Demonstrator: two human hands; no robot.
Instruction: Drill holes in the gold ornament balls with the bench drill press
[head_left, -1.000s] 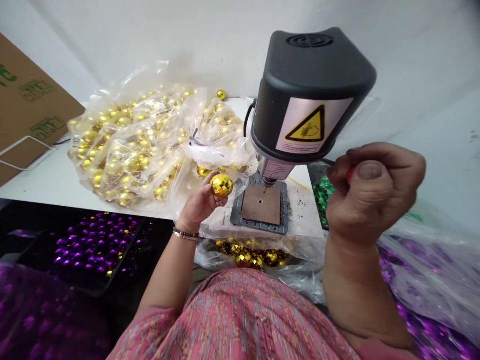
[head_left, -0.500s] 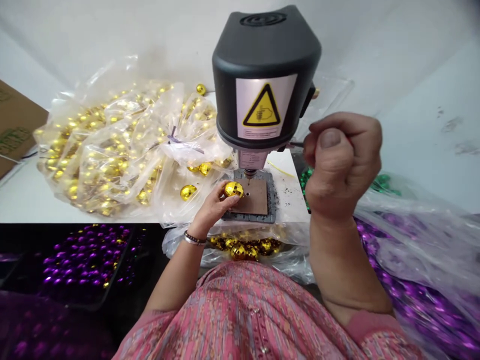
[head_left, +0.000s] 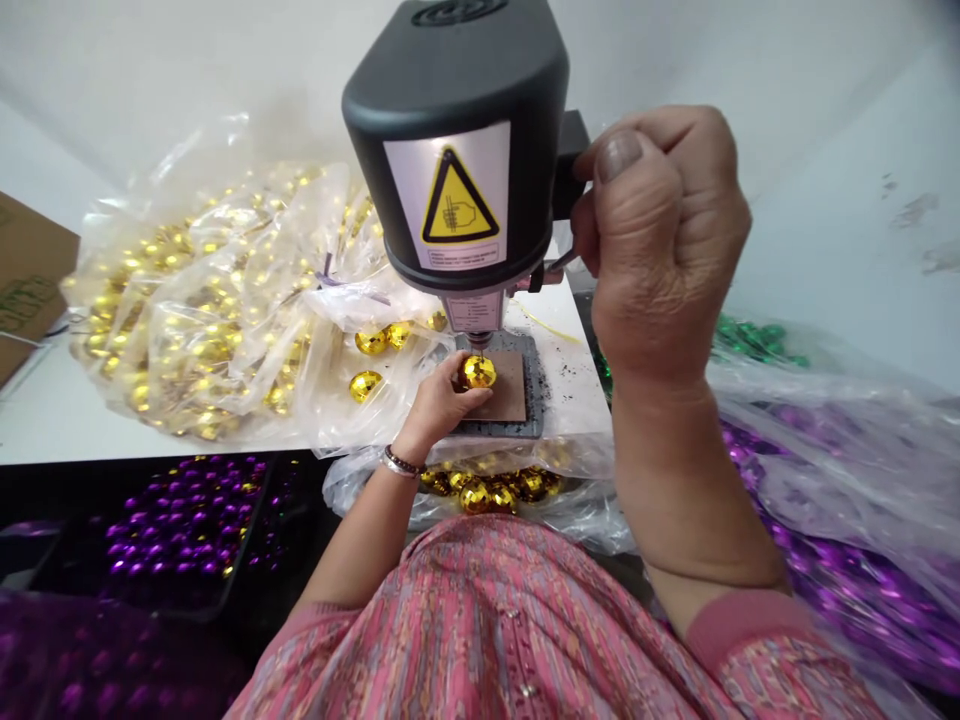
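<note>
Right hand (head_left: 660, 250), fisted around the feed lever at upper right of the frame, and left hand (head_left: 442, 400), fingers pinching a gold faceted ball (head_left: 478, 371), work a small bench drill (head_left: 457, 150) at centre. The ball sits on the brown pad (head_left: 511, 395) directly beneath the spindle, apparently steadied there for the bit. Behind, at left, a clear bag of gold balls (head_left: 217, 300) rests on the bench (head_left: 45, 420).
</note>
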